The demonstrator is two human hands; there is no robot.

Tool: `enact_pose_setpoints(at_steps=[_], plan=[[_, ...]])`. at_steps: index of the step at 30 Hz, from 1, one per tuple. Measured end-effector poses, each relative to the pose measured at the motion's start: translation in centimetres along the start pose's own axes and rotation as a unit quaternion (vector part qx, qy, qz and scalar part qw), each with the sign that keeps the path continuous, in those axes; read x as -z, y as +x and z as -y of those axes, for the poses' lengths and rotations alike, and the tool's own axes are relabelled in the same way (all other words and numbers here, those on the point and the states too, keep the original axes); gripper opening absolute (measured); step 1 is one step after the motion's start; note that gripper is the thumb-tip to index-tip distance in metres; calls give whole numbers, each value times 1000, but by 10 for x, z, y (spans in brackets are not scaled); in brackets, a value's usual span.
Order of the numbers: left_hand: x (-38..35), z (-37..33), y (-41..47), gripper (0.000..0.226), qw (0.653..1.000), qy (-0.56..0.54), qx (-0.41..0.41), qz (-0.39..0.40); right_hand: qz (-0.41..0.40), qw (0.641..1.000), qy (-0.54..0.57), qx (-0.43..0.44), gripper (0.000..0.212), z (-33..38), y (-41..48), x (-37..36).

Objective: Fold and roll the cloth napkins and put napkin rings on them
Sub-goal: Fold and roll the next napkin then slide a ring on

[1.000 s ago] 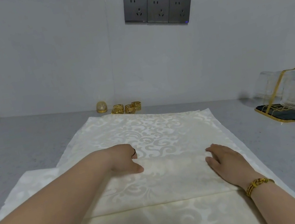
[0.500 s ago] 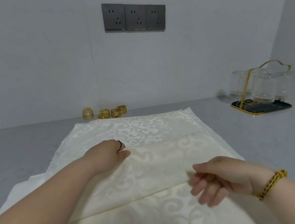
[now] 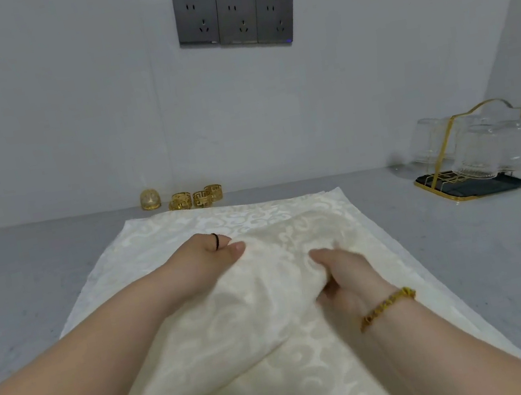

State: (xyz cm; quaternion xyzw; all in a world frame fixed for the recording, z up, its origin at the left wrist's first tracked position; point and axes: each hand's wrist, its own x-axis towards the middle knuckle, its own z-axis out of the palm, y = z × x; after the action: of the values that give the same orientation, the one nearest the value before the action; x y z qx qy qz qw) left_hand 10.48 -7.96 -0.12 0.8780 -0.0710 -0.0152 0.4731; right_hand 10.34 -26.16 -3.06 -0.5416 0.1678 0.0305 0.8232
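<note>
"Both grips are clamped on cloth. The left grip (image 3: 201,256) pinches the raised fold of the napkin (image 3: 266,314), thumb on top and fingers curled. The right grip (image 3: 345,273) has its fingers curled round a bunched handful of the same layer."

"And where does the napkin lie from them?"

"Under and around both. It is spread on the grey bench (image 3: 39,271) with its long axis running straight away from the person toward the wall. The lifted layer humps up between the two grips, so its fold line runs across that axis."

"Which hand is nearer the far end?"

"The left grip — it sits farther out and toward the left edge. The right grip is closer to the body, toward the right edge. I judge the fold is the step in hand, and the layer has to travel along the long axis with both grips level, or the edges will skew."

"Rings?"

"A cluster of gold napkin rings (image 3: 198,197) stands loose on the bench just beyond the napkin's far edge, in no container, with a small gold dome (image 3: 149,199) beside them. The left grip is the nearer one."

"Any container at all?"

"One — a black tray (image 3: 487,187) with a gold wire handle, well apart to the right, carrying clear glasses (image 3: 477,152)."
</note>
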Motion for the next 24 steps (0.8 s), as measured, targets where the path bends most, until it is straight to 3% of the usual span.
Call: enact_pose_setpoints(at_steps=[2, 4, 6, 9, 11, 20, 22, 24], plan=[[3, 3, 8, 21, 994, -88, 59, -9, -44, 991, -83, 98, 39, 21, 30, -13], [4, 6, 16, 28, 984, -141, 105, 8, -56, 973, -135, 176, 49, 44, 52, -29], [5, 12, 21, 20, 981, -153, 109, 37, -32, 962, -144, 231, 51, 63, 69, -47], [1, 28, 29, 27, 976, -169, 111, 76, 7, 950, -168, 264, 55, 79, 88, -66], [-6, 35, 29, 24, 981, -134, 114, 86, 20, 951, -185, 248, 58, 76, 100, -69], [-27, 43, 42, 33, 989, -101, 105, -4, -1, 941, -319, 112, 63, 21, 126, -40], [-24, 43, 38, 24, 991, -90, 102, 11, 13, 955, -293, 55, 56, 22, 114, -26], [-22, 41, 33, 26, 991, -75, 103, 33, 58, 965, -256, 0, 34, 25, 96, -13]])
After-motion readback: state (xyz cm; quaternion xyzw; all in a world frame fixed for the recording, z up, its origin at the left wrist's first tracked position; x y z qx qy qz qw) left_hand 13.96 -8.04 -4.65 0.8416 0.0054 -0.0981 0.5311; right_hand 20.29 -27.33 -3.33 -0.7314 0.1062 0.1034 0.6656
